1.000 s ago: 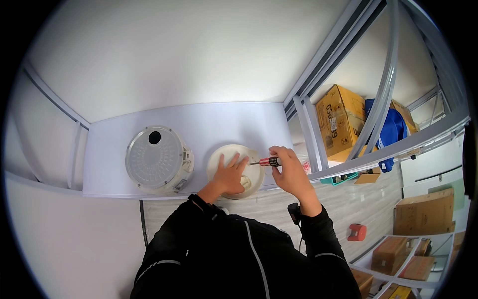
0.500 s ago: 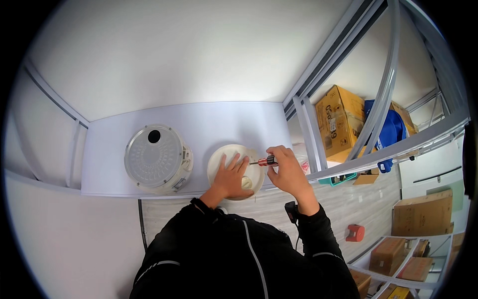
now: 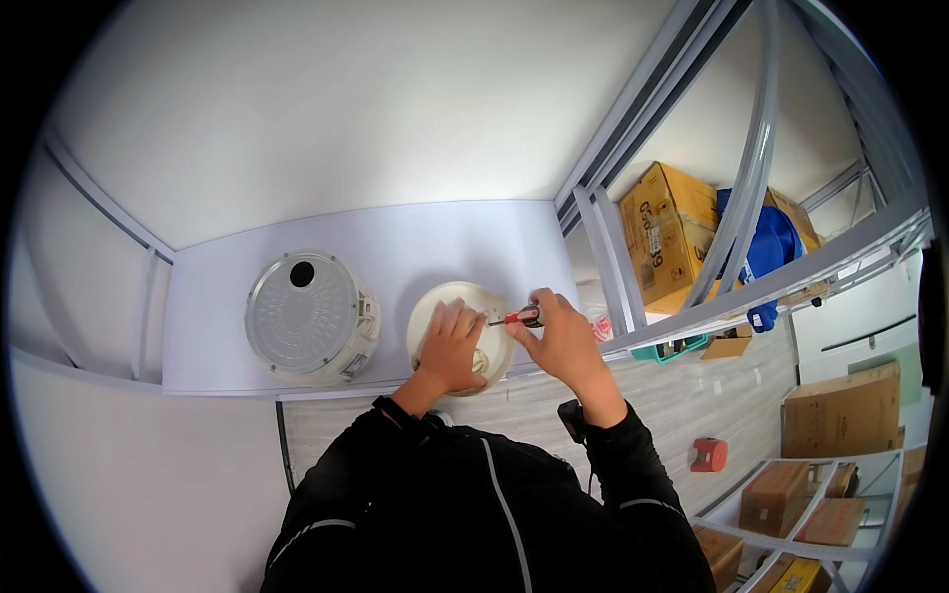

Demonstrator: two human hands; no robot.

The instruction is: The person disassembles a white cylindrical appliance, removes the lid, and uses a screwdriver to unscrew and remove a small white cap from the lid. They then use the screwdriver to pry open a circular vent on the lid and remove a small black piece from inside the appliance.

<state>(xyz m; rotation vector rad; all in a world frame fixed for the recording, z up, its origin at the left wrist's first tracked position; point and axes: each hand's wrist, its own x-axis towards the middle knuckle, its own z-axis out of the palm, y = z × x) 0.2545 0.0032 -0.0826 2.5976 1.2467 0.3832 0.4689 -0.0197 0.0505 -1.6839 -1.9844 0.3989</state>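
- We see a long white table [image 3: 425,232] under both hands and reaching out past them.
- We see a brown box [image 3: 672,237] far out to the right of the right hand.
- We see a big round tub [image 3: 304,331] on the table, to the left of the left hand. Its top is grey with a black spot.
- We see a round cream cover [image 3: 502,354] right under the left hand, by the table's near edge.
- Our left hand [image 3: 452,348] lies flat on the cover, fingers a bit spread, pressing and not gripping.
- Our right hand [image 3: 565,341] has its fingers curled around a screwdriver.
- The screwdriver [image 3: 515,318] is red and black, and its tip points at the left fingers. We can't tell if it sits in a screw.
- If the tip slips, it could poke those fingers or scratch the cover. If we press too hard near the edge, the cover could tip or slide.
- Dark print marks the brown box. We can't read any words on the tub, cover or screwdriver.
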